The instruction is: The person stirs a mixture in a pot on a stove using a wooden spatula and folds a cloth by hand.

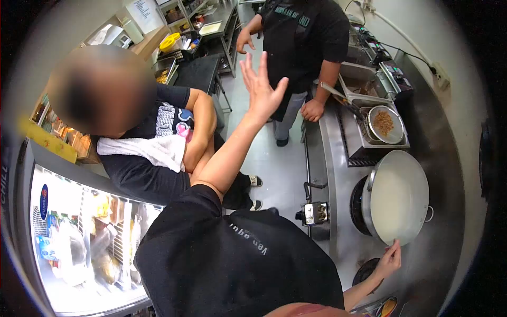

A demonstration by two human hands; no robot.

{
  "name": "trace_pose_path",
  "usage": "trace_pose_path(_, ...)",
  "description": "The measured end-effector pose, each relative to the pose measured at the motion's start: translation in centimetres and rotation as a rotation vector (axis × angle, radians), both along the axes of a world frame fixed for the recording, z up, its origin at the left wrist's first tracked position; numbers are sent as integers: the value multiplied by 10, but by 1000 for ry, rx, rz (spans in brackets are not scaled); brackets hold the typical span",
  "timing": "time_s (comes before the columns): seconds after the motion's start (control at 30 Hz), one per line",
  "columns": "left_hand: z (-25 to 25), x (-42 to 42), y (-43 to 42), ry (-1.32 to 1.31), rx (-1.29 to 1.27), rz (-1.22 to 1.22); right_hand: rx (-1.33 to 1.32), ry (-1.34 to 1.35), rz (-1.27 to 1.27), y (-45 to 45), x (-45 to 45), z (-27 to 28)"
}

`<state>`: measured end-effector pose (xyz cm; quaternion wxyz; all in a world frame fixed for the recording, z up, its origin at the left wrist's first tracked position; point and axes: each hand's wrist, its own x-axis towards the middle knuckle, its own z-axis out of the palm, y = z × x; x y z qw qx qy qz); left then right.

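Note:
My left hand (260, 90) is raised with its fingers spread and nothing in it, between the two people opposite. Low on the right, my right hand (390, 260) has its thumb and fingers pinched together at the near rim of a large metal wok (371, 182). A pale, milky liquid (398, 198) fills much of the wok, which sits over a black burner (359, 206). The fingertips seem to grip the rim; whether something thin is also between them is hard to see.
A strainer with brown bits (384, 121) rests over the fryer (364, 79). One person (303, 42) stands by the counter; another (153, 142), with a white towel (145, 150), is close on the left. Behind them is a lit glass-door fridge (90, 238). Another burner (367, 272) lies near my right arm.

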<state>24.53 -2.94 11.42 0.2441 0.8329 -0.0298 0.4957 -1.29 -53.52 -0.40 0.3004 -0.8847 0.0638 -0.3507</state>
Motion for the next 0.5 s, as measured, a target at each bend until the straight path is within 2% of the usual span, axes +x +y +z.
trace_pose_path(0.17,-44,2,38,120,-104,104,-25,18,-98,0,-2,-2)
trace_pose_path(0.23,-57,9,40,170,-156,92,-47,51,-125,6,-4,15)
trace_pose_path(0.5,-122,96,26,257,-286,7,-114,53,-295,5,-1,34)
